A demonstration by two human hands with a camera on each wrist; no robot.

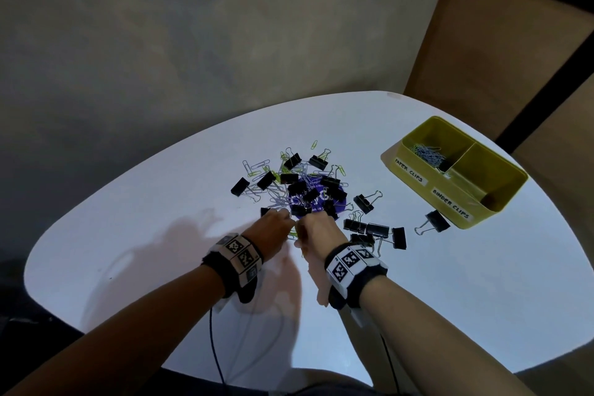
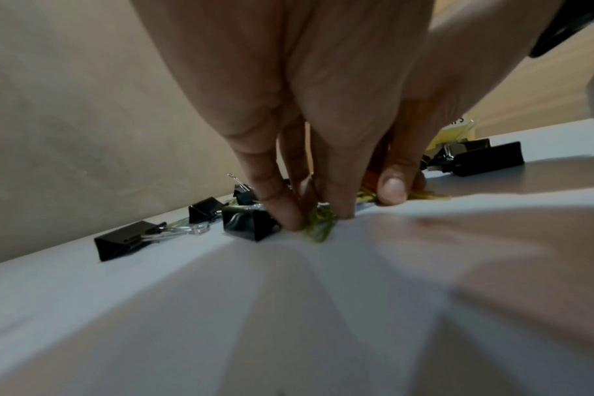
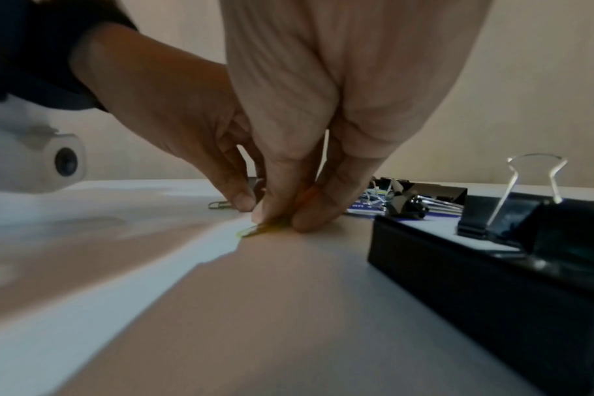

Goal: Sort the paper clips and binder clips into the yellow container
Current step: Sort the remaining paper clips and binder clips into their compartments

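A heap of black binder clips [image 1: 297, 188] and silver and green paper clips [image 1: 257, 167] lies mid-table over a purple card [image 1: 316, 198]. My left hand [image 1: 278, 223] reaches down at the heap's near edge, and its fingertips [image 2: 290, 219] pinch green paper clips [image 2: 319, 222] against the table. Close beside it, my right hand [image 1: 316, 228] pinches a green paper clip [image 3: 255, 230] between thumb and fingers [image 3: 309, 219]. The yellow container [image 1: 482, 199] stands at the right, with silver paper clips [image 1: 429, 153] in its compartment labelled paper clips.
A row of binder clips [image 1: 374, 230] lies just right of my right hand, and one more [image 1: 435, 222] rests by the container's front. The white table [image 1: 128, 219] has rounded edges; a grey wall [image 1: 193, 26] stands behind it.
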